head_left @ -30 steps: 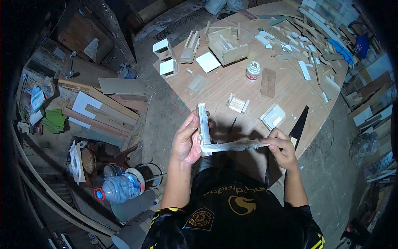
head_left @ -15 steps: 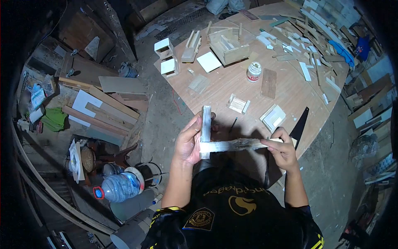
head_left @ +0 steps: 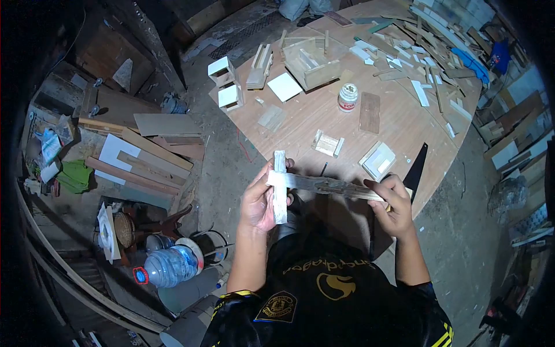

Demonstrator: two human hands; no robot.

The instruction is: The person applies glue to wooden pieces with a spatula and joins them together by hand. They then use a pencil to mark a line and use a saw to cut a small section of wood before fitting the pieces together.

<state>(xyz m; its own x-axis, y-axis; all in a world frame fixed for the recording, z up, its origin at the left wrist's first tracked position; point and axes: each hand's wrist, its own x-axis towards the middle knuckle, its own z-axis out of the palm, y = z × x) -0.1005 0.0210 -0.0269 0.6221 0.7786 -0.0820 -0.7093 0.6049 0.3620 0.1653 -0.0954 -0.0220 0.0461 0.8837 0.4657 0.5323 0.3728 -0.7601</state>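
My left hand (head_left: 258,203) is closed around a short, pale wooden block (head_left: 280,203), which stands nearly upright in view between the fingers and thumb. A longer, flat wooden strip (head_left: 329,186) with a rough, darker face is pinched at its right end by my right hand (head_left: 395,203). The strip's pale left end lies across the upper part of the block, so the two form a cross. Beyond them on the table is a small wooden piece with raised sides (head_left: 328,143), and near my right hand lies a small stack with a white top (head_left: 378,161).
A handsaw (head_left: 417,166) lies at the table's right edge. On the table (head_left: 289,130) stand a labelled jar (head_left: 347,98), an open wooden box (head_left: 312,65) and white-topped boxes (head_left: 226,87). Scrap strips (head_left: 419,58) are heaped at the back right. A large water bottle (head_left: 170,267) is at lower left.
The strip's left end has moved from the block's lower part to its upper part, and the strip now slopes down to the right. Both hands still hold their pieces. The view has shifted slightly.
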